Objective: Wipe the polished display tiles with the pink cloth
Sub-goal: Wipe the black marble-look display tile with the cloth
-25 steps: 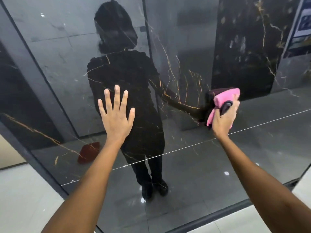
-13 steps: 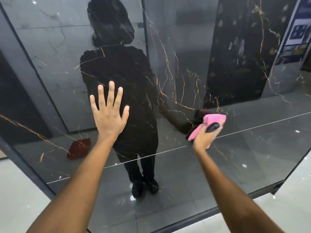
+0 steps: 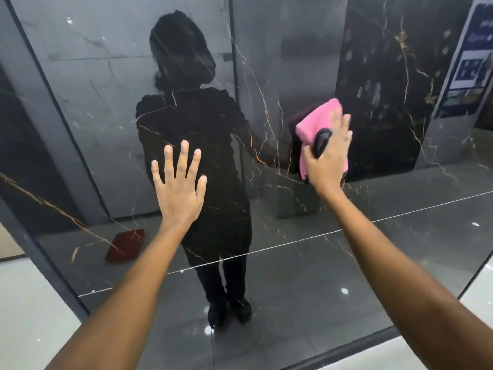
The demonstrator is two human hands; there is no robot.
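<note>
Polished black marble with gold veins fills what I see, a large display tile (image 3: 266,276) standing in front of me and mirroring a dark silhouette (image 3: 197,161) of the person and the showroom floor behind. My left hand (image 3: 179,186) lies flat on the glossy face with fingers spread wide, an open grip holding nothing. My right hand (image 3: 328,156) presses the pink cloth (image 3: 316,124) against the tile to the right of and a little above the left hand, its grip closed over the bunched fabric; the cloth pokes out above and to the left of the knuckles. A small dark oval thing (image 3: 321,138) sits at the thumb side of that hand, possibly a ring or strap, though motion blur keeps me from telling. Pale floor tiles (image 3: 29,316) show at lower left.
</note>
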